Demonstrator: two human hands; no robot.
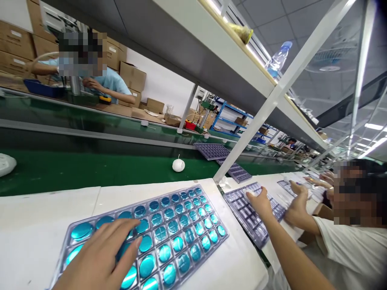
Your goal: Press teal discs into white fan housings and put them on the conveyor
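Blister tray of teal discs [145, 237] lies on the white counter [27, 237], angled, in rows of round cells, near the counter's front edge. Left hand [96, 257] is over the tray's lower-left part, fingers [121, 233] apart and spread across the discs, not clamped on any one disc. Right of the tray, right hand [260, 203] rests on a clear tray of dark parts [250, 217], fingers [252, 196] roughly together; whether they grip anything, can't tell.

Just beyond the blister tray runs a green conveyor belt [90, 173] carrying a small white round device [178, 164] and two dark trays [223, 155]. Right of the blister tray, past the clear tray, a co-worker's hand [298, 207] sits on another tray, white T-shirt [347, 257] beside it. Across the belt from the blister tray, a second co-worker in a light blue shirt [115, 82] works in front of stacked cardboard boxes [133, 76].
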